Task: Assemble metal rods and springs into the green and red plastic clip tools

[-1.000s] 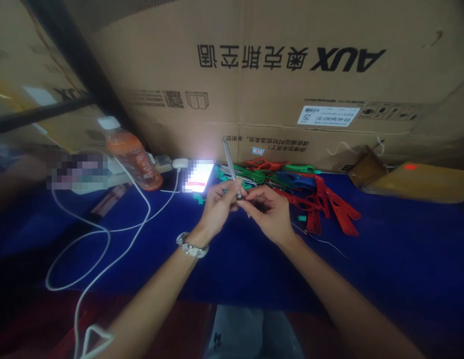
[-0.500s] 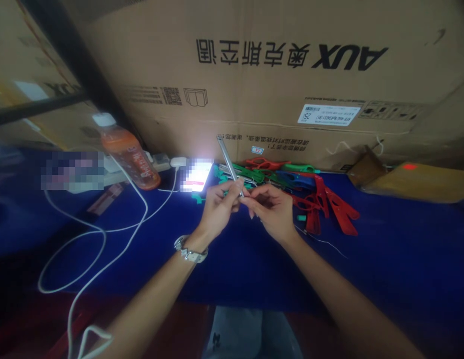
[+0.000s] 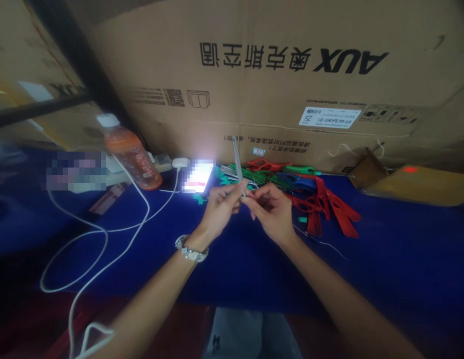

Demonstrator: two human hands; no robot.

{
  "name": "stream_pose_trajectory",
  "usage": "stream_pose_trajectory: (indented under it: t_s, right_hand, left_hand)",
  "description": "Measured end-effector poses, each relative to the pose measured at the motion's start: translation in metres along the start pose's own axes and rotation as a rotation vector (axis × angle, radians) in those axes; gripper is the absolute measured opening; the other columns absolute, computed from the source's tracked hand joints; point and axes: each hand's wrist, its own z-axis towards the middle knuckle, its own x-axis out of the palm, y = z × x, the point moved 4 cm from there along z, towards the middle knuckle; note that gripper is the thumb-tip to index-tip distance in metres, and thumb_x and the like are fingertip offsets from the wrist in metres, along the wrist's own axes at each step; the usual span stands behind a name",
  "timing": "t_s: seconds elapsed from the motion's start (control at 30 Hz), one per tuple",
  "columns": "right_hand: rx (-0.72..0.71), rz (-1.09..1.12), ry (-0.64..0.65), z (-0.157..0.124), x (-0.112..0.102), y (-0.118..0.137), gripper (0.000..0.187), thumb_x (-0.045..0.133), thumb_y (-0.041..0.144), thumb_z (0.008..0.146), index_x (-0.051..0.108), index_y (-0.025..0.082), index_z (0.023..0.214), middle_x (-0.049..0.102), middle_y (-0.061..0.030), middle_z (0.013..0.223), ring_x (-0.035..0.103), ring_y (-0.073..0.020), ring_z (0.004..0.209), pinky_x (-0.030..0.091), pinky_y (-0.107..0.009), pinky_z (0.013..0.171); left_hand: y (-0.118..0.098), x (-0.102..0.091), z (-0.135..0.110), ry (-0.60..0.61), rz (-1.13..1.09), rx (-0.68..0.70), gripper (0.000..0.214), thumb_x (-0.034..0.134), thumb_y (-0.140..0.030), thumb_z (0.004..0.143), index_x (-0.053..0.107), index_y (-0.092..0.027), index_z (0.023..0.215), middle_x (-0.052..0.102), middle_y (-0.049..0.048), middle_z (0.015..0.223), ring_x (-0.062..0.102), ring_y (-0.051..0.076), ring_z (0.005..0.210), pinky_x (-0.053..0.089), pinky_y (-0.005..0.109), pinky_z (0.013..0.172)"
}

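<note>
My left hand pinches the lower end of a thin metal rod that stands nearly upright above the blue cloth. My right hand meets it at the rod's base, fingers curled and pinched against the same end. A watch sits on my left wrist. Just behind both hands lies a heap of red, green and blue plastic clips.
A large AUX cardboard box walls off the back. An orange drink bottle, a lit phone and white charging cables lie on the left. A thin white thread trails right of my right wrist.
The rod has swung from leaning left to almost upright. Both hands stayed together over the same spot.
</note>
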Motion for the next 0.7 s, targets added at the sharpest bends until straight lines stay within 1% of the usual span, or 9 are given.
stream_pose_trajectory:
  t_s: [0.13, 0.23, 0.3, 0.37, 0.43, 0.5, 0.63, 0.7]
  right_hand:
    - [-0.028, 0.004, 0.119, -0.001, 0.004, 0.002, 0.036, 0.079, 0.036, 0.076, 0.047, 0.025, 0.089, 0.065, 0.0027, 0.077, 0.065, -0.0135, 0.068, 0.053, -0.027, 0.062]
    - [-0.003, 0.019, 0.159, 0.001, 0.004, 0.002, 0.032, 0.075, 0.032, 0.08, 0.047, 0.025, 0.095, 0.067, 0.0015, 0.083, 0.067, -0.0142, 0.073, 0.054, -0.028, 0.067]
    - [0.011, 0.028, 0.154, 0.003, 0.002, 0.002, 0.027, 0.073, 0.031, 0.082, 0.05, 0.023, 0.094, 0.066, 0.002, 0.082, 0.065, -0.0126, 0.07, 0.053, -0.027, 0.065]
    - [0.036, 0.057, 0.15, 0.007, 0.001, 0.002, 0.025, 0.075, 0.032, 0.082, 0.054, 0.022, 0.09, 0.064, 0.0038, 0.077, 0.061, -0.0097, 0.06, 0.05, -0.024, 0.058]
    - [0.081, 0.095, 0.149, 0.01, -0.001, 0.001, 0.027, 0.078, 0.036, 0.079, 0.057, 0.021, 0.087, 0.062, 0.0054, 0.071, 0.054, -0.0072, 0.05, 0.046, -0.022, 0.049]
    - [0.12, 0.106, 0.15, 0.012, -0.002, 0.001, 0.031, 0.081, 0.041, 0.076, 0.059, 0.02, 0.085, 0.063, 0.0054, 0.07, 0.051, -0.0061, 0.045, 0.044, -0.022, 0.045]
    - [0.094, 0.093, 0.146, 0.015, -0.004, 0.004, 0.033, 0.083, 0.043, 0.072, 0.063, 0.021, 0.086, 0.07, 0.0004, 0.08, 0.057, -0.0076, 0.054, 0.046, -0.021, 0.047]
    - [0.069, 0.104, 0.164, 0.016, -0.004, 0.006, 0.032, 0.083, 0.042, 0.073, 0.064, 0.021, 0.087, 0.071, -0.0004, 0.083, 0.059, -0.0085, 0.058, 0.047, -0.021, 0.049]
  left_hand:
    - [-0.003, -0.004, 0.0, -0.057, 0.009, -0.003, 0.043, 0.075, -0.058, 0.077, 0.072, -0.017, 0.064, 0.028, -0.007, 0.048, 0.023, 0.006, 0.044, 0.02, 0.021, 0.043]
    - [-0.004, -0.006, 0.001, -0.097, -0.002, 0.021, 0.038, 0.077, -0.054, 0.077, 0.074, -0.017, 0.066, 0.029, -0.0071, 0.048, 0.024, 0.005, 0.044, 0.019, 0.021, 0.043]
    - [-0.004, -0.007, 0.002, -0.107, -0.008, 0.048, 0.038, 0.077, -0.054, 0.078, 0.074, -0.017, 0.068, 0.034, -0.0063, 0.049, 0.027, 0.005, 0.045, 0.019, 0.021, 0.042]
    - [-0.003, -0.008, 0.002, -0.116, -0.005, 0.074, 0.038, 0.076, -0.053, 0.079, 0.074, -0.017, 0.07, 0.038, -0.0056, 0.05, 0.029, 0.005, 0.045, 0.02, 0.021, 0.042]
    - [-0.003, -0.009, 0.003, -0.123, 0.018, 0.096, 0.037, 0.075, -0.052, 0.08, 0.074, -0.017, 0.071, 0.041, -0.0052, 0.051, 0.031, 0.005, 0.045, 0.021, 0.022, 0.042]
    - [-0.002, -0.01, 0.003, -0.128, 0.044, 0.108, 0.036, 0.074, -0.052, 0.082, 0.073, -0.018, 0.072, 0.042, -0.0051, 0.051, 0.032, 0.006, 0.045, 0.022, 0.023, 0.042]
    - [-0.001, -0.01, 0.003, -0.131, 0.028, 0.108, 0.035, 0.073, -0.052, 0.083, 0.073, -0.018, 0.072, 0.038, -0.006, 0.049, 0.03, 0.006, 0.045, 0.021, 0.023, 0.042]
    - [-0.001, -0.01, 0.004, -0.13, -0.001, 0.101, 0.035, 0.074, -0.052, 0.082, 0.072, -0.018, 0.073, 0.037, -0.0064, 0.05, 0.028, 0.006, 0.044, 0.02, 0.023, 0.042]
